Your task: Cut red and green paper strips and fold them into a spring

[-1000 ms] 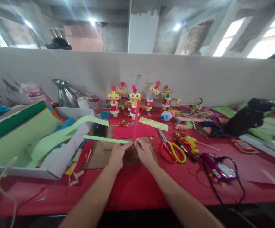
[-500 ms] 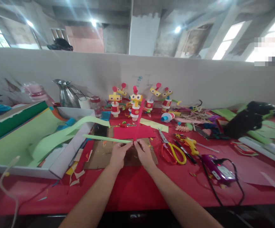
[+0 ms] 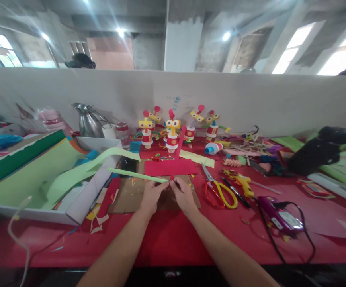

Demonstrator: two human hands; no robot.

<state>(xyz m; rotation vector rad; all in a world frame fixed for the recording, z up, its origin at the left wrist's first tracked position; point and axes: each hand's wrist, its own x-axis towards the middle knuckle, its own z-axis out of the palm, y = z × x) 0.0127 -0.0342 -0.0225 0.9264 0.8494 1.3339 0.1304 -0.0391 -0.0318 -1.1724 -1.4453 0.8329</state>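
In the head view, pinches the end of a green strip (image 3: 135, 174) in the left hand (image 3: 149, 198), with thumb and fingers closed; sees it run out leftward from that hand. Pinches the low end of a red strip (image 3: 180, 144) in the right hand (image 3: 184, 197), also closed, with the strip rising beyond the fingertips. Brings both hands' fingertips close together; cannot tell just how the strips meet there, too small to make out.

Works above cardboard (image 3: 125, 200), on a red surface (image 3: 175, 243). Has red paper (image 3: 157, 168) just beyond the hands, and a pale yellow strip (image 3: 201, 160) farther out and right of the right hand. Has scissors (image 3: 211, 181) to the right of the right hand, with a black pen-like tool (image 3: 237, 193), a yellow glue gun (image 3: 245, 186) and a purple device (image 3: 280, 215) successively farther right. Has paper scraps (image 3: 100, 218) left of the left hand, then a white box (image 3: 85, 207) with green paper (image 3: 81, 170) curling over its edge. Faces small figures (image 3: 172, 139) well beyond both hands, with a tipped cup (image 3: 214, 148) to their right.
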